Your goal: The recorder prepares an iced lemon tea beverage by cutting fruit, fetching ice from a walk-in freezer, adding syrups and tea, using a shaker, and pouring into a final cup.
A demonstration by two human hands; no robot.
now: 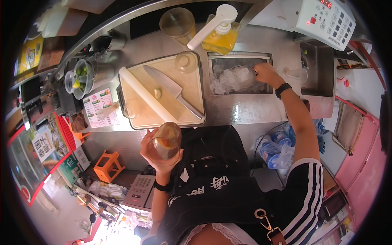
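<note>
My left hand (163, 169) is wrapped around a clear cup (161, 150) with something orange inside, held in front of the counter's near edge. Reaching forward, my right hand (267, 73) grips the handle end of an ice scoop (248, 80) heaped with ice. The scoop lies in the steel ice well (240, 92), among loose ice (219, 87). Left of the well is a cutting board (144, 101) bearing a chef's knife (167, 84), a long white rod (145, 93), a small fruit piece (157, 93) and a clear cup (186, 62).
Behind the well stand a pump bottle of yellow liquid (220, 38) and a clear pitcher (177, 26). A tub of limes (82, 76) and a printed menu sheet (101, 107) lie left. At right are a sink (317, 70), a keypad dispenser (324, 26) and bagged bottles (275, 147) below.
</note>
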